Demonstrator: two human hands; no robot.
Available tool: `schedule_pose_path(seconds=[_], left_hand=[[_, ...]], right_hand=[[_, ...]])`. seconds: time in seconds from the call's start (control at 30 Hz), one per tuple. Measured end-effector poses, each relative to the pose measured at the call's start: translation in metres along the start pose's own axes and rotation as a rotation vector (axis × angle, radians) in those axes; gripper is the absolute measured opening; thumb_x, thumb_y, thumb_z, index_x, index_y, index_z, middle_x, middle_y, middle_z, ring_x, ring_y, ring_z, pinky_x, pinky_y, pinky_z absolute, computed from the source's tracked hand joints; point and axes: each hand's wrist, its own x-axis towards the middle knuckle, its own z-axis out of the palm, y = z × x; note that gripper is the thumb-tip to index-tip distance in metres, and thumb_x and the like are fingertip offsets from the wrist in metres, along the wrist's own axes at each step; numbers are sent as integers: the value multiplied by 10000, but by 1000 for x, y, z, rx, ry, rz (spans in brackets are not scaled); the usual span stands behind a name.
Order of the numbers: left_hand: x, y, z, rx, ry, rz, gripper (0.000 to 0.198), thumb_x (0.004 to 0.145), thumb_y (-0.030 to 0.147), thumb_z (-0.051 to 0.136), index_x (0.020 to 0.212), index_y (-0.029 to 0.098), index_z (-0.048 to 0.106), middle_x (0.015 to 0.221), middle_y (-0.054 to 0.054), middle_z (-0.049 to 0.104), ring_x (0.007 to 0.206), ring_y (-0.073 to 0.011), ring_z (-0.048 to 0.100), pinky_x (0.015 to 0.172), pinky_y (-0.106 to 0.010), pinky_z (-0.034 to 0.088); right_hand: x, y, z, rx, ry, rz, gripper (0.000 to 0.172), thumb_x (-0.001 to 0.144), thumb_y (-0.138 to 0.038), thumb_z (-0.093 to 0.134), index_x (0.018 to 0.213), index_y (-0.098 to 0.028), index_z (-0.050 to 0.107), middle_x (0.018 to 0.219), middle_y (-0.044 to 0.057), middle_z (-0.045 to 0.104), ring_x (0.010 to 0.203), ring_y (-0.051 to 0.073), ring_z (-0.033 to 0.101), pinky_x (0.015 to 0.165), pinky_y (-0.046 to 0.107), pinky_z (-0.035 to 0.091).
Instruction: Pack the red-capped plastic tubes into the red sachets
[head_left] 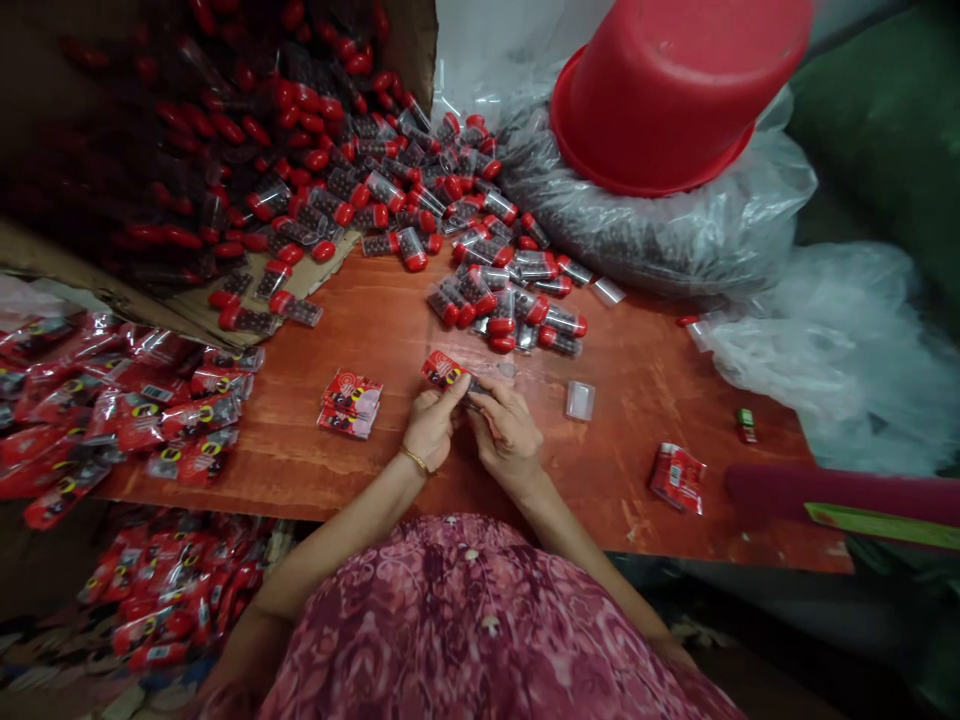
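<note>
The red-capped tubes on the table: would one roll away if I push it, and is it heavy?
Probably rolls: the red-capped tubes look round and lie sideways on the flat table. Likely light and stiff: small clear plastic bodies. The smooth walls may be slippery.

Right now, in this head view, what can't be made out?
Head view: what the right hand pinches, hidden by its fingers.
Print on the red packet in the left hand: too small.
The red tub: base cut off by top edge.
</note>
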Motion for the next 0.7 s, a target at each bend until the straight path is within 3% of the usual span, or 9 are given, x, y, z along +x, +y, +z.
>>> schedule_pose_path(seconds=[0.07,0.17,0.27,0.37,0.53,0.63,0.7], left_hand=[[1,3,-1,-14,23,25,329,448,315,819,646,128,634,602,10,656,547,-90,584,572,-209,441],[1,8,-3,-15,36,36,275,476,257,804,638,120,629,607,8,657,565,-91,589,597,-214,441],[-1,7,-3,7,-5,32,251,499,252,796,618,113,624,586,9,645,550,-83,573,590,-213,426],[-6,1,-3,36,-97,59,243,523,259,791,635,104,642,605,7,646,568,-75,564,612,-210,421],[-14,13,-13,-14,-139,17,234,540,251,786,653,110,637,598,6,639,585,-90,584,663,-230,443],[-24,43,-32,-48,-31,0,165,625,233,736,670,113,631,630,-23,667,606,-119,622,686,-255,467],[-33,69,-52,-96,112,72,105,726,219,653,692,124,625,677,-31,685,629,-123,640,708,-263,476]], right_hand=[[1,-2,2,91,-34,85,319,815,-156,546,1121,-234,584,1158,89,611,1062,198,580,910,390,482],[-1,-3,3,244,0,354,426,793,-234,591,1211,-231,507,1144,87,607,965,179,611,820,348,522],[-2,-2,3,380,26,572,250,775,-290,604,1010,-207,598,889,39,669,751,144,633,682,290,532],[1,1,4,479,17,668,185,698,-320,675,817,-193,610,690,-7,649,604,121,603,589,256,505],[14,0,17,435,-38,609,233,602,-329,746,707,-182,600,590,-30,596,507,100,531,494,223,443],[19,-1,23,342,-139,492,215,667,-358,695,775,-185,625,639,-11,610,560,118,553,512,232,446],[21,0,22,250,-195,429,196,758,-374,602,797,-185,633,661,3,616,603,131,571,547,247,458]])
